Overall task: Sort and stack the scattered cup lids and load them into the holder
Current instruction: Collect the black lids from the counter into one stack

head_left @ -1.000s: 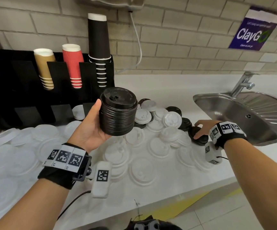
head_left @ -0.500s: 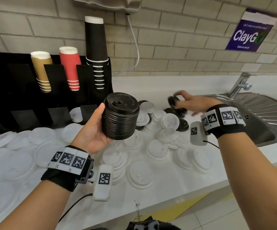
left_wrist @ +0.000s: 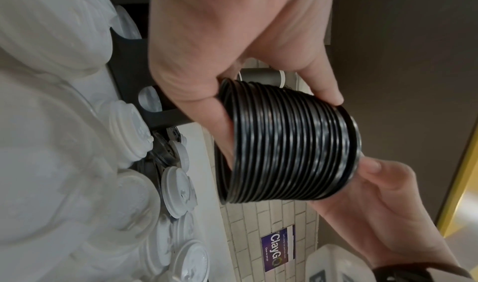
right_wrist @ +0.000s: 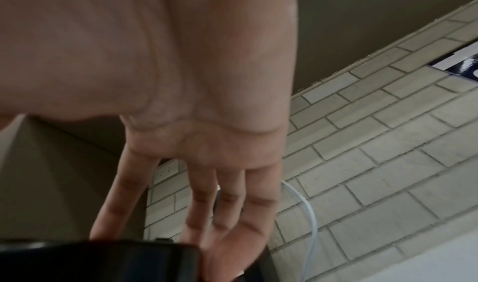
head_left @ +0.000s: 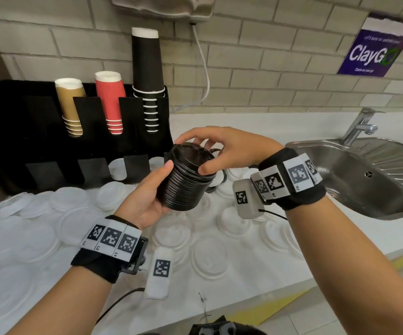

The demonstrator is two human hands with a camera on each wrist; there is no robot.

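Note:
My left hand grips a tall stack of black lids from its left side, held above the counter. The same stack of black lids fills the left wrist view, with the left hand's thumb and fingers curled round it. My right hand comes over the top of the stack and holds a black lid on it, thumb at the near rim, fingers at the far rim. In the right wrist view the black lid sits under the fingers. Several white lids lie scattered on the white counter.
A black holder at the back left carries tan, red and black cup stacks, with lid slots along its lower front. A few loose black lids lie behind the stack. A steel sink with a tap is to the right.
My right hand picked up a black lid beside the sink, carried it left and set it on top of the stack. The left hand kept the stack held up, tilting it slightly.

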